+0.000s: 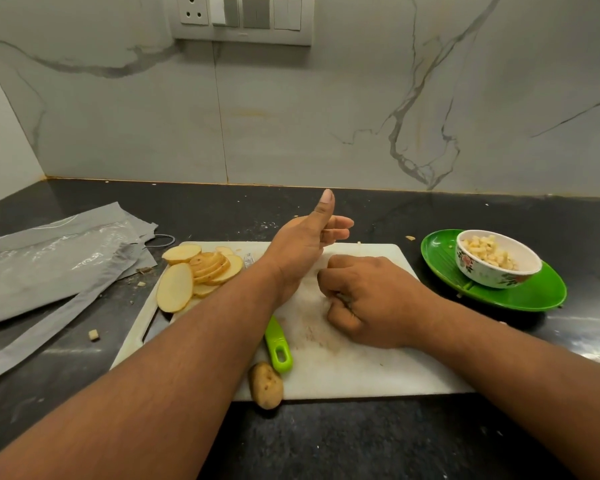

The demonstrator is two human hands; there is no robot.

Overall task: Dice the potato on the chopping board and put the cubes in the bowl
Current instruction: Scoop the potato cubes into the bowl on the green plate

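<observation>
Left grip [305, 244]: raised above the white plastic chopping board [354, 368], thumb up, fingers straight, holding nothing.
Right grip [364, 299]: curled on the board; contents hidden.
Pale potato slices [194, 271]: board's far-left corner.
Cubes [489, 252]: inside the floral white bowl [496, 271] on the green plate [534, 292].
Writing: none legible.

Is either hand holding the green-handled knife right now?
No. The green-handled knife lies on the chopping board under the left forearm, with neither hand on its handle.

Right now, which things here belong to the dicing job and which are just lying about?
Job: potato slices, chopping board, knife with green handle, floral bowl of cubes, potato end piece.
Lying about: grey plastic bags, green plate, stray cube on the counter.
</observation>
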